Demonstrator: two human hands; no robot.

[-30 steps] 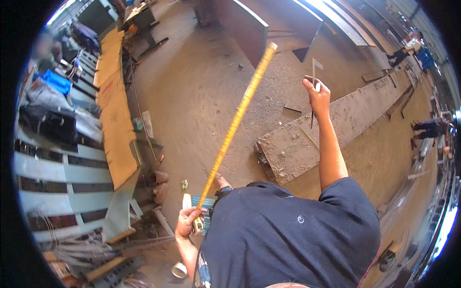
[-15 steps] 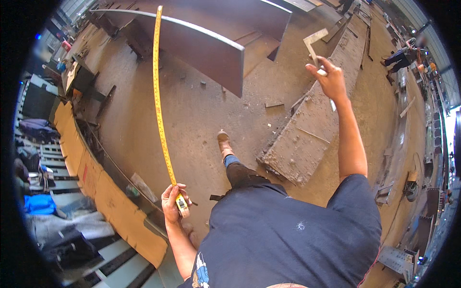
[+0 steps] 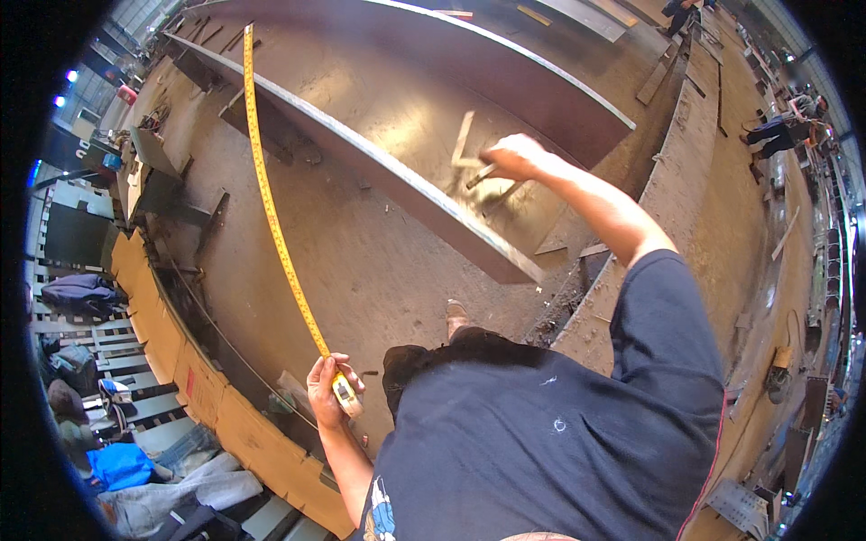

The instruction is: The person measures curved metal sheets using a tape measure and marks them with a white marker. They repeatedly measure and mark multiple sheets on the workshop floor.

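My left hand (image 3: pixel 327 389) is closed round the case of a tape measure (image 3: pixel 346 397). Its yellow blade (image 3: pixel 268 200) runs out far ahead, and the tip overlaps the top edge of a long steel plate (image 3: pixel 361 158); whether it touches, I cannot tell. My right hand (image 3: pixel 516 159), a little blurred, grips a small L-shaped metal square (image 3: pixel 463 140) above that plate's near end. A short dark rod-like piece (image 3: pixel 481 177) also sticks out of the right hand; its kind is unclear. Beyond stands a second upright plate (image 3: pixel 514 77).
A rough, crusted steel beam (image 3: pixel 667 180) lies to my right. At left, clothes and a blue cloth (image 3: pixel 121 466) lie on a slatted rack beside a cardboard strip (image 3: pixel 206 394). Another person (image 3: pixel 774 131) stands far right, a second (image 3: pixel 678 13) at the back.
I have moved forward, so the plates appear closer. My right hand has swung left and down with the square, over the plate. The tape stays extended in my left hand.
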